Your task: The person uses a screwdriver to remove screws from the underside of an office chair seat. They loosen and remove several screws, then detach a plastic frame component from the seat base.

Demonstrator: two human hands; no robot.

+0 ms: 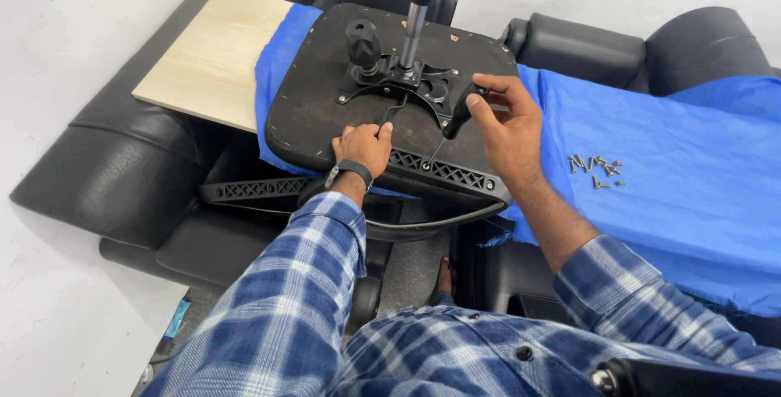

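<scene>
An upturned black chair seat (325, 96) lies on a blue sheet (667, 169), its metal mechanism plate (407, 80) and gas cylinder (416, 15) pointing up. My left hand (362, 146), a watch on its wrist, rests closed on the seat's near edge next to a bent metal lever (395, 108). My right hand (506, 124) grips the black handle of a screwdriver (458, 116), whose thin shaft runs down to a screw hole in the black armrest bracket (439, 171).
Several loose dark screws (596, 169) lie on the blue sheet to the right. A light wooden board (215, 55) rests at the left on black sofa cushions (122, 169). Another black armrest (252, 191) lies below the seat. My foot (443, 277) shows beneath.
</scene>
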